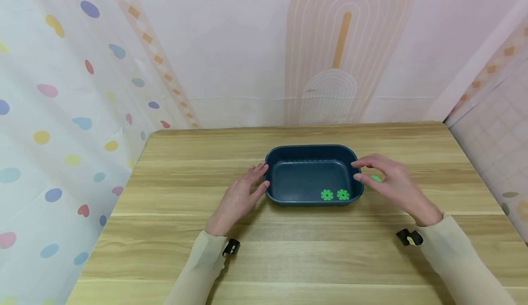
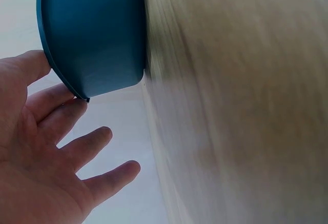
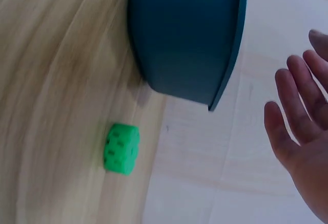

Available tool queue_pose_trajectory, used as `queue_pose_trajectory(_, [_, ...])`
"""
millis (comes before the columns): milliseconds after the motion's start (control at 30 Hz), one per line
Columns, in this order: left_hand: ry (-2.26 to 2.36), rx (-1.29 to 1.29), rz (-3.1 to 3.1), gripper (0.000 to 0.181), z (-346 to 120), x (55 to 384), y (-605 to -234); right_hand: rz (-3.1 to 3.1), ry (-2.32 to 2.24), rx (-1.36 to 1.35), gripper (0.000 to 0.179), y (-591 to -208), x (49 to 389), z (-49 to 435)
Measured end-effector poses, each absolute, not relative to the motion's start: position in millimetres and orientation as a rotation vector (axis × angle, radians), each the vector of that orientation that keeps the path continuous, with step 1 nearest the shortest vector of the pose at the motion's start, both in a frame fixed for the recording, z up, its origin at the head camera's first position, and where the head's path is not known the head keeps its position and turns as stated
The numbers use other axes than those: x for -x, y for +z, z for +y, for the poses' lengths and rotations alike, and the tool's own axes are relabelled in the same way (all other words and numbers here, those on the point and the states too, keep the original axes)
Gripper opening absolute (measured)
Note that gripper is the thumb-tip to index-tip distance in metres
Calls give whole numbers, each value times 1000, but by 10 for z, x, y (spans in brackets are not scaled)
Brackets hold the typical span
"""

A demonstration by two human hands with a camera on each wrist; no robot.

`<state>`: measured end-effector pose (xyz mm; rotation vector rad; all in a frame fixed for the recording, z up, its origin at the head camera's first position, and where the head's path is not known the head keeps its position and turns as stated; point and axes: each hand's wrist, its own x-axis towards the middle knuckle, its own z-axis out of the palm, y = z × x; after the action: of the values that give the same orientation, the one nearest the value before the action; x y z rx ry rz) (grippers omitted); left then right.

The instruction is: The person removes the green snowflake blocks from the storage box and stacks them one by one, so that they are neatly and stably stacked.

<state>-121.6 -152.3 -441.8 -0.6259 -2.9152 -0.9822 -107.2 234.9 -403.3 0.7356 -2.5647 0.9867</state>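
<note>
A dark blue oval-cornered plastic basin [image 1: 311, 181] sits on the wooden table. Two green notched discs [image 1: 327, 195] lie inside it, side by side at the front right corner. Against the basin's left rim rests my left hand [image 1: 239, 197], its thumb and fingertips touching the edge and its other fingers spread, as the left wrist view shows. My right hand [image 1: 389, 179] hovers by the right rim, thumb and fingers apart, holding nothing; the right wrist view shows a gap to the basin. A short green notched cylinder [image 3: 122, 148] stands on the table beside the basin, partly behind my right hand in the head view.
The wooden table [image 1: 173, 241] ends at a patterned cloth backdrop [image 1: 231, 57] behind and a dotted cloth [image 1: 62, 158] on the left. A black strap end [image 1: 409, 237] shows at my right wrist, another [image 1: 231, 247] at my left.
</note>
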Motion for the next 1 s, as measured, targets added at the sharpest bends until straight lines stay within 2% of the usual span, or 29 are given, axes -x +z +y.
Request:
queue_pose_trajectory(233, [-988,624,-2919,53,-1515,1227,-4414,-2700,871,-978,31,-4053,1163,2221])
queue_pose_trajectory(733, [-998,620,-2924,53,-1528,1233,-4428,-2906,696,-1325,30,-4112,1475,1909])
queue_pose_trajectory(867, [-1012,619,-2922,53,-1527,1235,-4430,-2925,624,-1375,29,-4143,1530,1849])
queue_pose_trajectory(1000, [-1014,625,-2911,53,-1527,1236,-4432,-3007,548,-1338,37,-4175,1556,1783])
